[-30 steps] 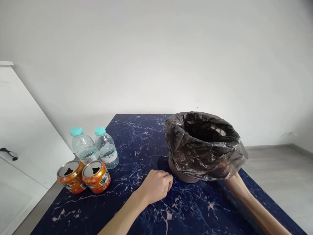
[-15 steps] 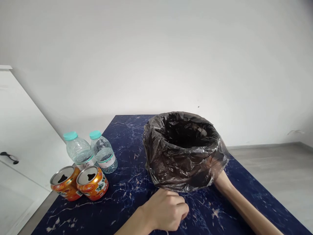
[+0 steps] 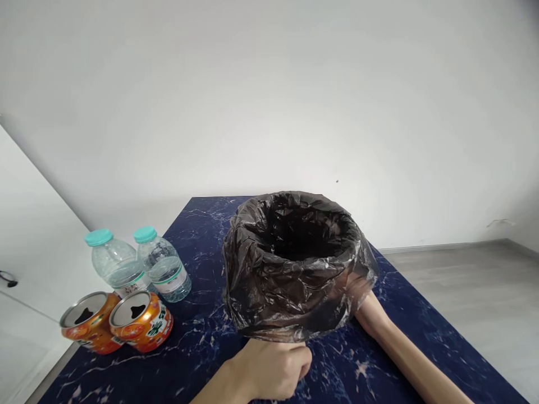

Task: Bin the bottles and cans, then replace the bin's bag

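A black plastic bag (image 3: pixel 286 292) lines an upright round bin, its top folded outward over the rim and hanging loosely down the sides. The dark opening faces up. My left hand (image 3: pixel 278 367) is closed at the front, fingers curled, directly below the bag's hanging edge, which overlaps its back; what the fingers hold, if anything, is hidden. On the right side, my right hand (image 3: pixel 357 286) reaches under the hanging bag and shows faintly through the thin plastic. Its fingers cannot be made out.
Two clear water bottles with turquoise caps (image 3: pixel 162 264) stand on the left of the dark blue marbled table (image 3: pixel 197 365). In front of them are two opened orange cans (image 3: pixel 143 322). A white cabinet (image 3: pixel 29 235) is at the far left, a pale wall (image 3: pixel 269 101) behind.
The view has shifted, so the bag, bottles, cans and both hands appear farther left. The bag's front edge sits slightly lower, over the back of my left hand.
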`<state>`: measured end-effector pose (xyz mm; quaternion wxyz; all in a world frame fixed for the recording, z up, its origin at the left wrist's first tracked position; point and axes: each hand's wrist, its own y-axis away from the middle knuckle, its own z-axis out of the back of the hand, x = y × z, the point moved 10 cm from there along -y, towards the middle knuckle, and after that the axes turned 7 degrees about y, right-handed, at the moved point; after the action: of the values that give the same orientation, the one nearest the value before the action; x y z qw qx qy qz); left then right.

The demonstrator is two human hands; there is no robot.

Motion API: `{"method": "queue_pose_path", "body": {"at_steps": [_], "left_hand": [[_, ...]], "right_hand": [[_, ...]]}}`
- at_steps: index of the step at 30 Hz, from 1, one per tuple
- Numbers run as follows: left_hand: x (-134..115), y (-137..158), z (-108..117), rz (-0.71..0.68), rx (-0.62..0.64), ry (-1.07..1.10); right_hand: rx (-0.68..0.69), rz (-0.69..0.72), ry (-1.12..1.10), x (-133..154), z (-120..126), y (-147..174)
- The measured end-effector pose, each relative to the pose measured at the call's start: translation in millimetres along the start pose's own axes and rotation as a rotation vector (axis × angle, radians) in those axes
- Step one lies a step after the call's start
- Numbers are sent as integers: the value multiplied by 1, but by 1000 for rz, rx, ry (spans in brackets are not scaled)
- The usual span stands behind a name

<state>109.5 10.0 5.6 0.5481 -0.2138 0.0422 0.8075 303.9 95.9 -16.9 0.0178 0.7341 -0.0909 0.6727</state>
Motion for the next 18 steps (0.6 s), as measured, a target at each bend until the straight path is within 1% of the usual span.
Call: {"method": "queue_pose_path", "body": {"at_steps": [6, 10, 14, 18], "left_hand": [[-2, -1, 7, -12, -29, 30], [-3, -2, 10, 0, -40, -2], [-4, -1, 16, -9, -86, -26], [-2, 1, 20, -11, -138, -13]], "right_hand": [[1, -19, 18, -4, 2, 0], [1, -34, 49, -4, 2, 0], [-13, -25, 58, -2, 2, 0], [10, -13, 11, -1, -1, -2]]}}
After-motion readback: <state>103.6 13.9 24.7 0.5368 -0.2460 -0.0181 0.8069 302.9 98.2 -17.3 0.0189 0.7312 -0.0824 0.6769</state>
